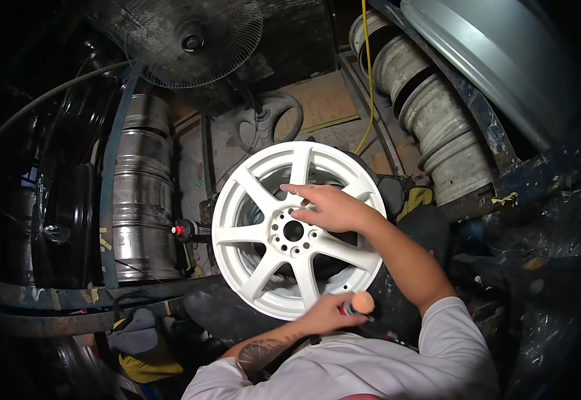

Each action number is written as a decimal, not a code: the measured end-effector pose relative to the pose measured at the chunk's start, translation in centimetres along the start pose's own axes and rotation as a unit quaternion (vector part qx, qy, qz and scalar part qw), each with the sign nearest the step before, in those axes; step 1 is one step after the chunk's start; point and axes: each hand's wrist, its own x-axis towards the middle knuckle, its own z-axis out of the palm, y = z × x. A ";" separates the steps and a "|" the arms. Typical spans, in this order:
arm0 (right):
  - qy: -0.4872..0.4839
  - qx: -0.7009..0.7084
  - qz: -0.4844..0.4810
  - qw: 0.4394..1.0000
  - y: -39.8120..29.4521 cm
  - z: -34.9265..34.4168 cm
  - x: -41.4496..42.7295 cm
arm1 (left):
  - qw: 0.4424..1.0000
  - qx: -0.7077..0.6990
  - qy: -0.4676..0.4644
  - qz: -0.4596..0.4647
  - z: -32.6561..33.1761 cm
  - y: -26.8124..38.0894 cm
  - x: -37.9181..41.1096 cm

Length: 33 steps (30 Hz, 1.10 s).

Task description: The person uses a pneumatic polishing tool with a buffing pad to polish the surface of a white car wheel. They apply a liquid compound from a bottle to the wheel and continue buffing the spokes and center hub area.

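A white seven-spoke alloy wheel (pixel 243 235) lies face up before me, its near rim by my legs. Over the upper spokes hovers my right hand (pixel 333 206), fingers apart and nothing in them; its fingertips are close to the hub, and I cannot tell whether they touch the surface. Near the wheel's lower rim, in front of my shirt, my left hand (pixel 326 316) grips a small tool with a rounded orange end (pixel 363 302). Most of that tool's body is hidden by the fingers and slightly blurred.
A pedestal fan (pixel 191 42) stands ahead, its base (pixel 270 120) on the floor. Metal wheel rims are stacked left (pixel 143 200) and right (pixel 435 115) behind steel frames. A red-capped bottle (pixel 185 230) sits left of the wheel. A yellow cable (pixel 369 65) hangs beyond it.
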 end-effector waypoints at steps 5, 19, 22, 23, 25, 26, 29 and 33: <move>-0.078 0.458 0.000 0.885 -1.1 -0.6 0.1 | 0.983 -0.062 0.157 -0.079 -13.2 5.9 -0.4; 0.143 0.007 -0.048 0.988 -0.4 4.8 1.6 | 0.950 -0.168 0.251 -0.072 -21.0 4.2 1.7; 0.118 0.074 -0.029 0.990 -0.3 5.6 1.9 | 0.945 -0.189 0.257 -0.073 -21.5 4.4 1.0; 0.115 0.077 -0.038 0.990 -0.4 5.6 2.1 | 0.944 -0.192 0.258 -0.072 -21.8 4.2 0.9; 0.108 0.082 -0.065 0.989 -0.8 5.0 2.3 | 0.942 -0.184 0.272 -0.073 -22.4 4.1 0.9; 0.084 0.055 -0.086 0.991 -0.5 5.1 2.0 | 0.937 -0.187 0.286 -0.079 -22.4 3.9 1.1; 0.093 -0.045 -0.078 0.992 -1.3 6.9 0.6 | 0.932 -0.183 0.299 -0.095 -23.1 3.7 1.4; -0.032 -0.176 0.048 0.983 -2.0 8.4 -0.6 | 0.931 -0.244 0.244 -0.122 -22.9 3.3 1.3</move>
